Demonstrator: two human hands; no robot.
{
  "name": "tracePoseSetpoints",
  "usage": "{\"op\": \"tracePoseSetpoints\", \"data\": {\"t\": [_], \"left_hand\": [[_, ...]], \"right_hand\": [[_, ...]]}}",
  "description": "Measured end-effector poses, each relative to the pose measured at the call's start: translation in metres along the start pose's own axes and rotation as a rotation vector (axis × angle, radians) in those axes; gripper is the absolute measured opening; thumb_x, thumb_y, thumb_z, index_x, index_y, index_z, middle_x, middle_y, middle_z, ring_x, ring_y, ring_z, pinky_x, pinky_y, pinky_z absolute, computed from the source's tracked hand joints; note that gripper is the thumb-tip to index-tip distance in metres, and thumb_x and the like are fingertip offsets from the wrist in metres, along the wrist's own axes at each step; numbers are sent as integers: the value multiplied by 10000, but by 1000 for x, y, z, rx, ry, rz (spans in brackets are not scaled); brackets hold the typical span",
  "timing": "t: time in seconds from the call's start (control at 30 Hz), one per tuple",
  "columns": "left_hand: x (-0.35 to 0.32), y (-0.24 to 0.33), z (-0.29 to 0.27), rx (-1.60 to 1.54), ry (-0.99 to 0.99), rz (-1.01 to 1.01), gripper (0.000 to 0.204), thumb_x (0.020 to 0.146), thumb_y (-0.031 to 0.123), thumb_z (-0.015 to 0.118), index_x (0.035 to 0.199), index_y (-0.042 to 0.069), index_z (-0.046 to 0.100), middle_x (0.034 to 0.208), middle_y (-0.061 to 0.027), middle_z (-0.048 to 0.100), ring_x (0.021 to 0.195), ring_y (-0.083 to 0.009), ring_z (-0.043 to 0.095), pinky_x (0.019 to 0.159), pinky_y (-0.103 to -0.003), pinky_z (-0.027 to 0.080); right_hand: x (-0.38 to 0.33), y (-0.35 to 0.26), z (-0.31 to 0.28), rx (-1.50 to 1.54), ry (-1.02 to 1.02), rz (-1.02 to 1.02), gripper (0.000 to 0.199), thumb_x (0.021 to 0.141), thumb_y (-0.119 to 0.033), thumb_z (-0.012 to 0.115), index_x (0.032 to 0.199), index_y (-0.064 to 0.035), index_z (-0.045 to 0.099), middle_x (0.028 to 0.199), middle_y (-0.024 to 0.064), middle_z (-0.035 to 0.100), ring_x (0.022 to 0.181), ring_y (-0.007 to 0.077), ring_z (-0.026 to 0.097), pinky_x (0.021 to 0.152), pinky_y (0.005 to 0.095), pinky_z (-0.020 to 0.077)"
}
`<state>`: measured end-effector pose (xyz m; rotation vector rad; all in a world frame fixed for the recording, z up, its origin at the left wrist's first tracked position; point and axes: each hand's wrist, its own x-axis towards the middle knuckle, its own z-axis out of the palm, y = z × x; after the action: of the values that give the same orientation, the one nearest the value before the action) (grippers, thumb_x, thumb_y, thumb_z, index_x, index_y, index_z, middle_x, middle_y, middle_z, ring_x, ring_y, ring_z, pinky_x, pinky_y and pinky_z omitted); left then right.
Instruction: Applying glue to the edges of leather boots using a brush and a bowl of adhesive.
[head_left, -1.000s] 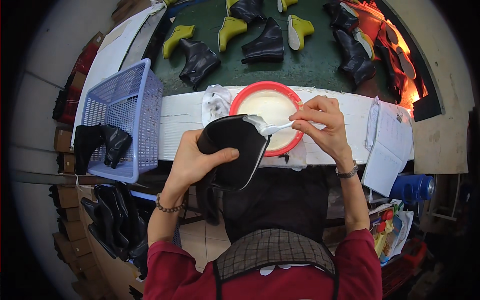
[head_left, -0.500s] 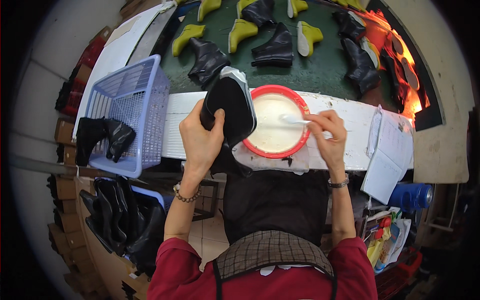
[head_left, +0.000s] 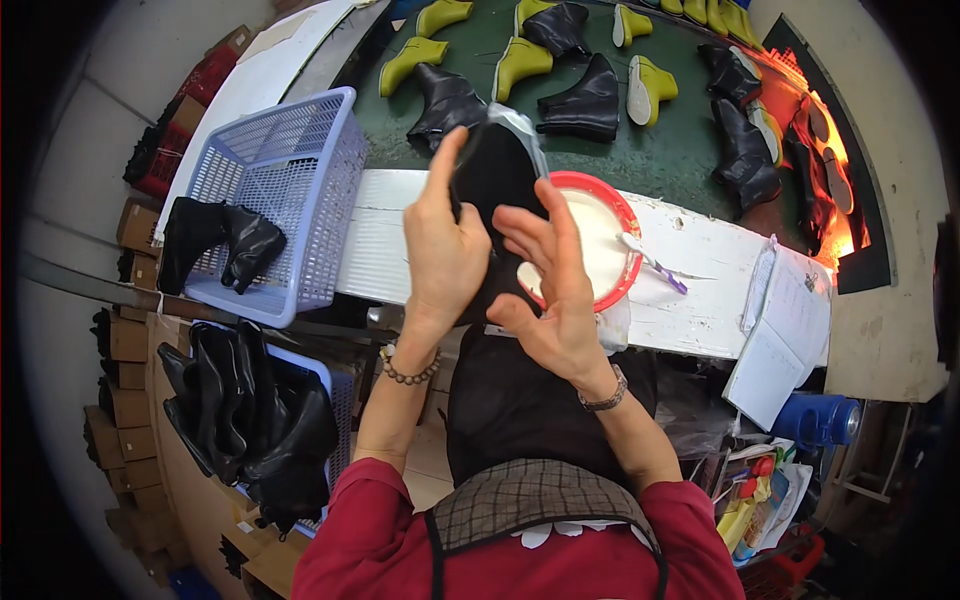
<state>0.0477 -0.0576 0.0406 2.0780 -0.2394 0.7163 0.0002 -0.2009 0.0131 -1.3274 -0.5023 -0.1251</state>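
My left hand (head_left: 447, 245) was wrapped round the held boot (head_left: 495, 165), a black one raised in front of me, tilted, its far end pointing away. My right hand (head_left: 555, 295) was spread beside it, fingers apart and pinching nothing that showed. The boot's far end and right edge carried white paste (head_left: 522, 128), so I judged the coating there well along; whether the edge behind my fingers was coated or left to do, I could not tell. Nor could I tell whether my right fingertips touched the boot, and its lower part was lost in dark against my dark clothing. Just beyond my right hand, partly covered by it, stood the red bowl (head_left: 636, 222), plenty of pale mix left inside, with the purple-ended brush (head_left: 655, 264) resting across its rim. To the left, the blue basket (head_left: 342, 195) held black boots (head_left: 252, 245), with no white edge that I could make out. Farthest off, yellow boots (head_left: 522, 66) and other black ones lay on the green belt (head_left: 470, 85), the topmost cut off by the view
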Motion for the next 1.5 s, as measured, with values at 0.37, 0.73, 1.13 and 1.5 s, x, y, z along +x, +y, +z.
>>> {"op": "tracePoseSetpoints", "data": {"t": [0.37, 0.73, 1.13, 1.5], "left_hand": [[20, -14, -45, -744, -503, -382, 879, 822, -20, 652, 1621, -1, 286, 1552, -171, 475, 1346, -204, 496, 1093, -328, 384], [-87, -15, -7, -265, -190, -52, 1143, 751, -66, 810, 1632, -9, 83, 1532, -258, 414, 1379, -338, 513, 1119, -410, 455], [-73, -32, -24, -95, -105, -32, 987, 804, -174, 650, 1638, -8, 149, 1595, -279, 376, 1458, -344, 433, 1194, -396, 358], [-66, -28, -20, 4, -217, 77, 999, 769, -149, 681, 1628, -12, 190, 1566, -263, 403, 1436, -381, 443, 1196, -419, 360]], "right_hand": [[7, -6, -5, -774, -320, -286, 222, 889, -108, 769, 1036, 34, 682, 623, 128, 576, 609, 325, 612, 692, 396, 525], [13, -19, -11, -698, -189, -392, 265, 894, -227, 771, 1033, -10, 711, 665, 86, 649, 606, 262, 620, 629, 382, 485], [-70, 28, -192, -978, 82, 198, 336, 948, -55, 676, 1282, -27, 705, 1118, 154, 722, 939, 275, 686, 788, 365, 533], [-43, -12, -154, -1496, -51, 38, 230, 925, -258, 757, 1118, -142, 799, 812, 26, 616, 736, 229, 605, 621, 369, 482]]}}
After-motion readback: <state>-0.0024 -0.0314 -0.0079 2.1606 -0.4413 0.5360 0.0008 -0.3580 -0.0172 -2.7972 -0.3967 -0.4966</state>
